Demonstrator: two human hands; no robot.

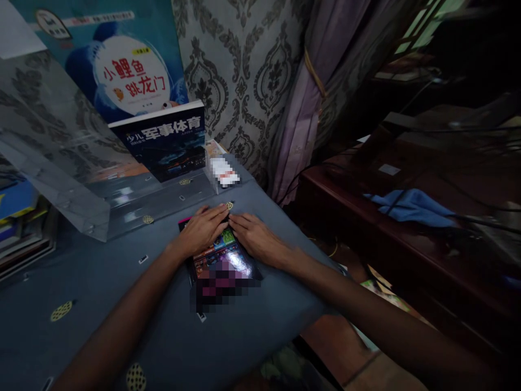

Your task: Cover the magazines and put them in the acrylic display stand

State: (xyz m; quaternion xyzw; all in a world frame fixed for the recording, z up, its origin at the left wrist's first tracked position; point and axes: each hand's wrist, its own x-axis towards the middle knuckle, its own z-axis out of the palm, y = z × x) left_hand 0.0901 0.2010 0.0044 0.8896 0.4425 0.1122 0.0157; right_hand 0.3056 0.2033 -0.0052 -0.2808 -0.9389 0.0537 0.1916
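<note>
A glossy, colourful book (222,260) lies flat on the grey-blue tablecloth (122,304). My left hand (203,228) rests palm down on the book's far left part, fingers stretched out. My right hand (256,236) lies flat on its far right edge, fingers extended; the fingertips of both hands nearly meet. Behind them a dark blue book (163,141) stands upright in a clear acrylic stand (61,163), with a large blue and white picture book (122,60) behind it.
A small white and red packet (224,172) sits at the stand's right end. Stacked books (20,217) lie at far left. Patterned wallpaper and a purple curtain (309,92) rise behind. To the right stands a dark wooden cabinet (407,228) with a blue cloth (411,206) and cables.
</note>
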